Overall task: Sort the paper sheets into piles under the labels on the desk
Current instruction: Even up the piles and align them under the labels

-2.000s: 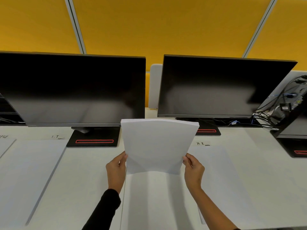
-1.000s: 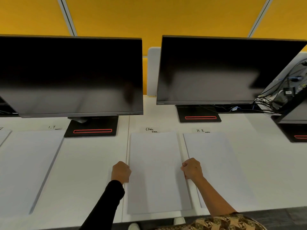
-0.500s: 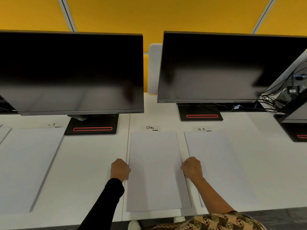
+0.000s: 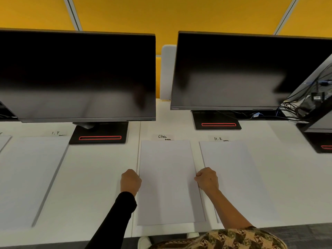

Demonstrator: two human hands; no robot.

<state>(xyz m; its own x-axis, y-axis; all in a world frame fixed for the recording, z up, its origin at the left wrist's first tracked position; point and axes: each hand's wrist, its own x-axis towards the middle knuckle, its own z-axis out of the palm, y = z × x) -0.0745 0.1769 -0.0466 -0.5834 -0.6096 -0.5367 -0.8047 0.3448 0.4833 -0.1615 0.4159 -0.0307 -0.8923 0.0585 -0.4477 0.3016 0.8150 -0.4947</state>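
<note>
A white paper pile lies flat on the desk under the handwritten "Clinic" label. My left hand grips its left edge with curled fingers. On the opposite edge, my right hand holds the pile the same way. Another pile lies to the right under the "H.R" label. A third pile sits at the left under the "I.T" label. The corner of one more sheet shows at the far left edge.
Two dark monitors stand at the back of the white desk, their black bases just behind the labels. Tangled cables and a third monitor base are at the right.
Two seconds ago both hands held the stack upright above the desk. It then came down flat under the Clinic label, and the hands have stayed on its edges since.
</note>
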